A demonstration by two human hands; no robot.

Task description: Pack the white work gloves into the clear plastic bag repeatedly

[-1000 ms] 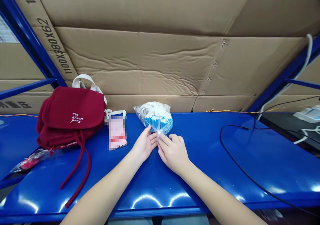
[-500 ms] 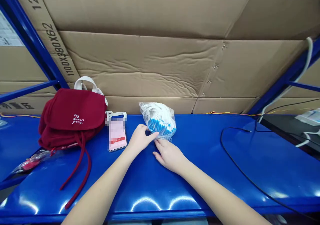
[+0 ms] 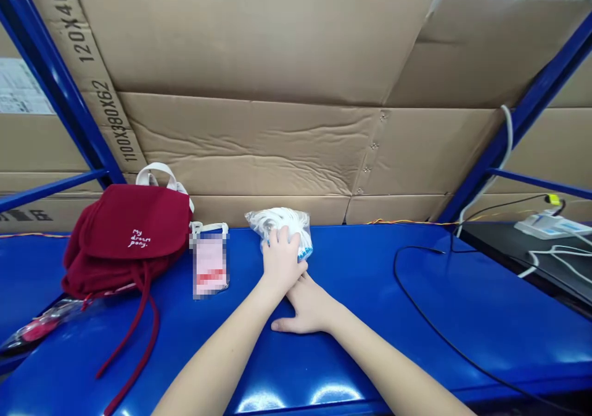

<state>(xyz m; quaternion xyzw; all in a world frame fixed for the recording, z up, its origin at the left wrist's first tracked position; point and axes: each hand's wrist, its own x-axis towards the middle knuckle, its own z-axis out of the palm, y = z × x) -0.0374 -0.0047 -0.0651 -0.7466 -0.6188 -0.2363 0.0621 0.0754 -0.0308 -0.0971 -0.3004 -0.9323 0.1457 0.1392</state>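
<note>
From the head view, the one view here, I see a clear plastic bag of white loops with blue ends lying toward the far edge of the blue tabletop, straight ahead of both hands. It looks a little longer left to right than near to far, though its near edge is mostly covered, so I wouldn't swear to it.

The left hand is the nearer one: it lies right over the bag, palm down, fingers spread and pointing far, thumb off to the right. It looks open on the plastic rather than closed around it. The right hand sits on the near side, back up, its thumb stretched left; its fingers run in beneath the left hand, so I can't tell whether they grip anything. Both forearms angle inward from the near edge and meet there.

A phone lies left of the bag, with a red backpack farther left.
</note>
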